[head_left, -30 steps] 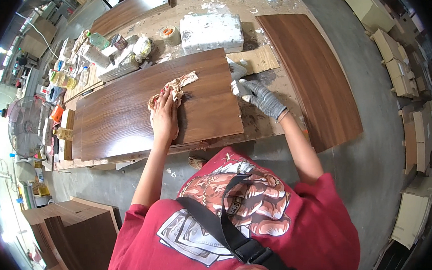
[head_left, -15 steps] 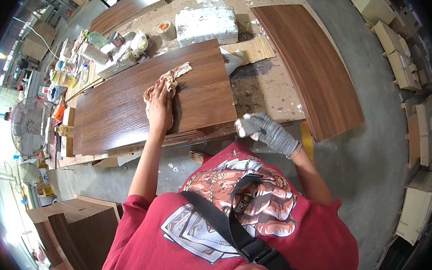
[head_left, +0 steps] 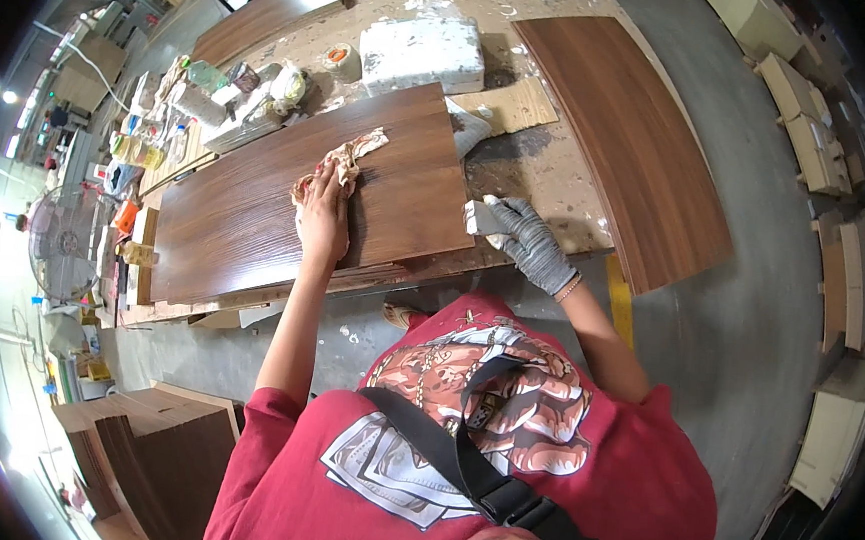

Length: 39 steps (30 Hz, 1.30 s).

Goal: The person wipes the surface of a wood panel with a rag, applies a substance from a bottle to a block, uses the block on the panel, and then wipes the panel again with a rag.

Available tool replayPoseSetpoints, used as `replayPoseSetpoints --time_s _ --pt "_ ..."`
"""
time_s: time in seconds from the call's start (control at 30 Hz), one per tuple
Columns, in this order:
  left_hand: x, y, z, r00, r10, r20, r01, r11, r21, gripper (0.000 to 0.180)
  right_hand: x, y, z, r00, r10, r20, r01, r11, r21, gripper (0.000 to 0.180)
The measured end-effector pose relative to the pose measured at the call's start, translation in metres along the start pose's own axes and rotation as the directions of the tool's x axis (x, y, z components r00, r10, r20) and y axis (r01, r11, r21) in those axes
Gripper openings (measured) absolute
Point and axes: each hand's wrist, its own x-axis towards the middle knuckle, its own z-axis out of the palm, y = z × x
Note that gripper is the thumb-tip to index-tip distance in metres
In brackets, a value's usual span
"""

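Observation:
A dark brown wood-grain board lies flat on the workbench before me. My left hand, bare, presses a crumpled cream rag with reddish-brown stains onto the board's middle, the fingers lying over it. Over at the board's right end, my right hand wears a grey knitted glove. Its fingers are closed on a small whitish block, held close to the board's right edge; whether the two touch I cannot tell.
Another brown panel lies along the bench's right side. Behind the board are a paint-spattered white block, a round tub and several bottles. A fan stands at left, brown boards below it. Cartons line the right.
My right hand has shifted up and slightly left with the whitish block, bringing it beside the board's right edge. The left hand stays on the rag at much the same spot.

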Motion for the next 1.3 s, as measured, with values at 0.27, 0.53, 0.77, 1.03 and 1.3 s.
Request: replayPoseSetpoints --time_s 0.27,0.53,0.77,1.03,1.3 --pt "-0.007 0.029 -0.008 0.999 -0.033 0.035 0.035 0.999 -0.041 0.044 0.089 0.05 -0.019 0.996 -0.046 -0.074 0.05 0.997 0.052 0.057" --pt "-0.018 0.044 -0.014 1.0 -0.015 0.027 0.016 0.999 -0.028 0.044 0.207 0.124 -0.029 0.999 0.048 -0.007 -0.048 0.998 -0.051 0.056" --pt "-0.026 0.05 -0.014 0.999 -0.031 0.021 0.032 0.999 -0.015 0.044 0.242 0.11 -0.039 0.988 0.145 0.052 -0.138 0.983 -0.123 0.059" --pt "-0.029 0.033 -0.022 0.999 -0.049 0.022 0.049 0.998 -0.025 0.043 0.137 0.061 -0.024 0.996 -0.035 0.078 0.033 0.999 0.024 0.056" --pt "-0.006 0.032 -0.014 0.999 0.027 0.033 -0.025 0.999 -0.041 0.046 -0.034 -0.035 -0.052 0.992 -0.005 0.127 0.0 0.999 0.043 0.062"
